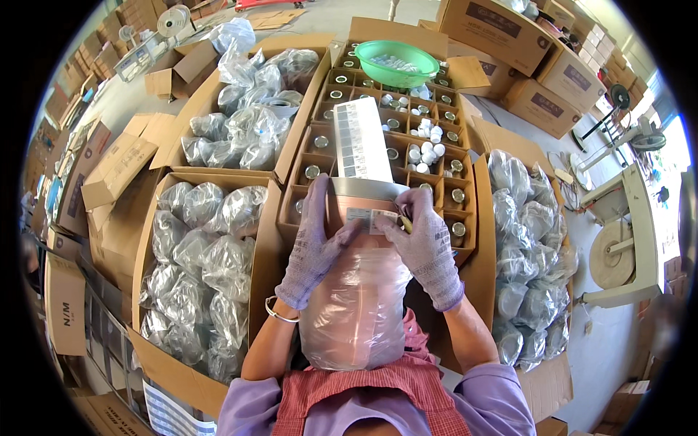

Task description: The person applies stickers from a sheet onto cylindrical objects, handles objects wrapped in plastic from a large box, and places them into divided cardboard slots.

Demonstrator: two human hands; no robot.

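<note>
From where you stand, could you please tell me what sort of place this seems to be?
It is probably a packing area in a warehouse or workshop: there is an open carton of plastic-wrapped items, a carton with dividers, and large brown boxes stacked beyond.

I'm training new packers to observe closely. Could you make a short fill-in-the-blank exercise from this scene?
1. The left grip and right grip at the bagged jar both wear ____.
2. The bracelet is on the ____ wrist.
3. The colour of the round basin is ____.
4. The colour of the loose small caps is ____.

Missing words: gloves; left; green; white.
</note>
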